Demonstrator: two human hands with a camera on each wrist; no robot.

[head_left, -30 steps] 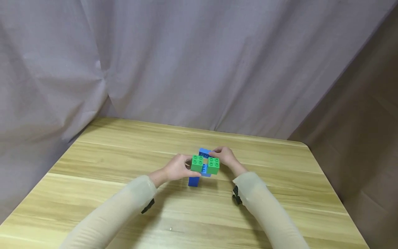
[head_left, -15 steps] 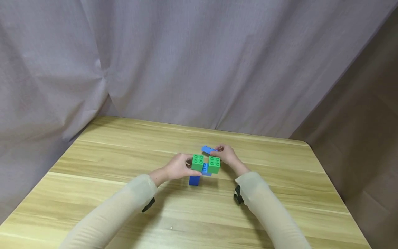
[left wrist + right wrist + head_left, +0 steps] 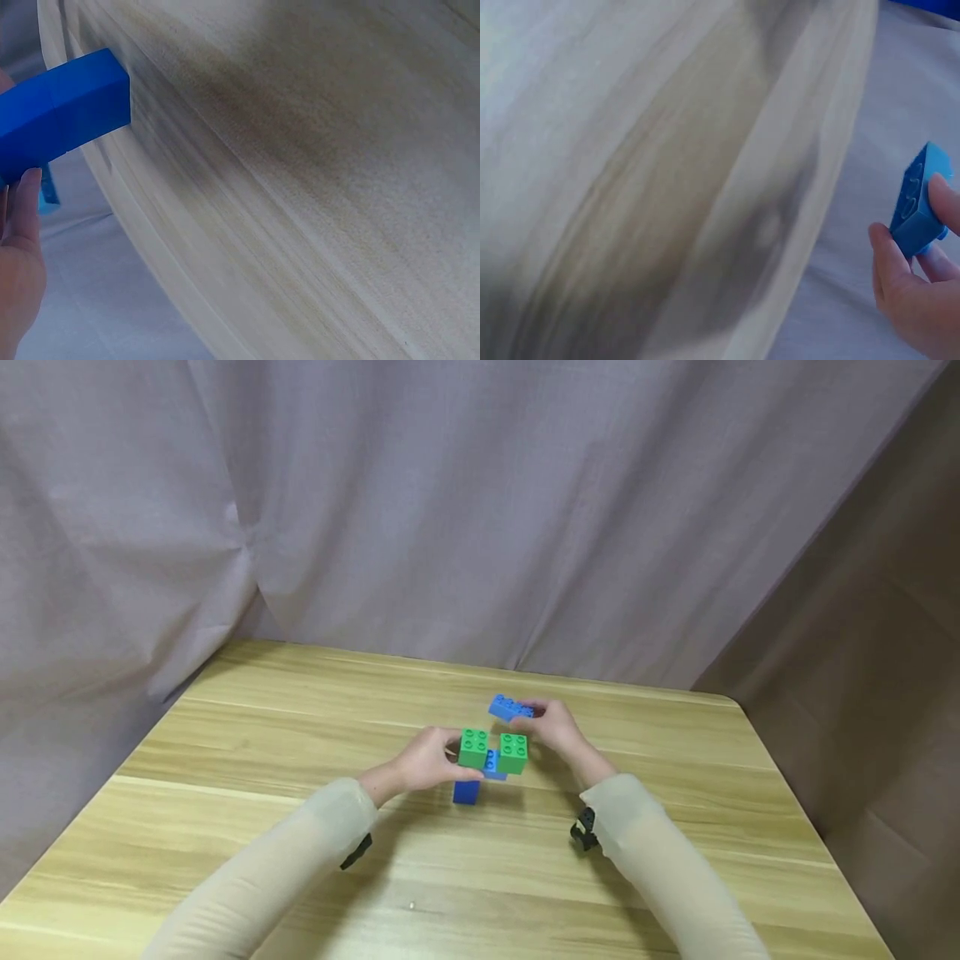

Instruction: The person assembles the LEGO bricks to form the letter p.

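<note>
My left hand (image 3: 426, 760) grips a brick build by its left side. On top of it sit two green bricks, a left one (image 3: 473, 748) and a right one (image 3: 513, 753), with a light blue brick (image 3: 492, 765) between and below them. A darker blue column (image 3: 466, 792) reaches down underneath; the left wrist view shows the dark blue column (image 3: 75, 105) standing out beyond the fingertips. Behind the build, my right hand (image 3: 557, 727) pinches a loose light blue brick (image 3: 512, 707) with studs upward. The hollow underside of that brick (image 3: 915, 187) faces the right wrist camera.
A wooden table (image 3: 300, 718) spreads beneath both hands. Grey cloth (image 3: 420, 510) hangs behind its far edge, and a darker curtain (image 3: 885, 635) hangs at the right. A tiny pale speck (image 3: 412, 906) lies near the front.
The right hand has drawn the light blue brick away from the build, backward and to the right, and turned its studs upward. The left hand and the build have hardly moved.
</note>
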